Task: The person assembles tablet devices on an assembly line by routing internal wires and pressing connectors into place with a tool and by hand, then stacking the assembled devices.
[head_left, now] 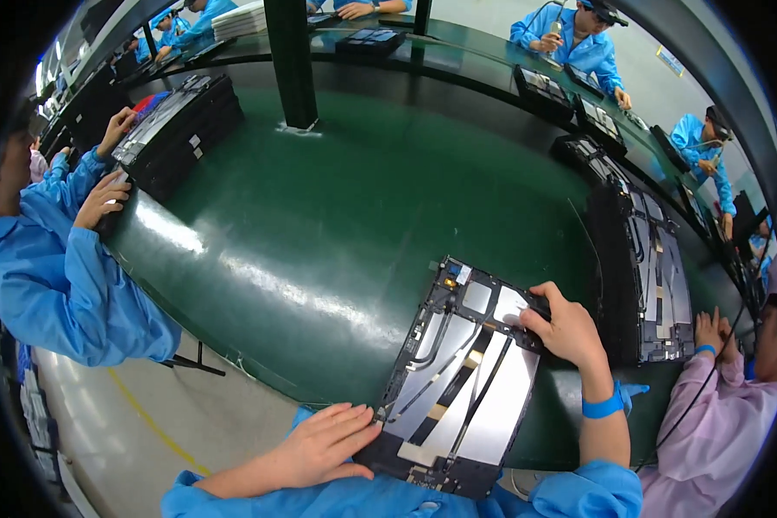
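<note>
Device (464,373), long axis pointing away, angled rightward

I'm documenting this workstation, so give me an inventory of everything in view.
Opened device: one, black and silver, between the hands
Right stack: one, black and silver, right side
Left stack: one, black and silver, upper left
Other devices: several, mostly black, top and upper right
Table: one, green, centre
Post: one, dark, upper left of centre
Co-workers: several, blue or pink clothing, around the rim
Floor line: one, yellow, lower left
Wristband: one, blue, right wrist
Sleeves: two, blue, bottom
Left hand: one, bare, device's lower left
Right hand: one, bare, device's upper right
</note>
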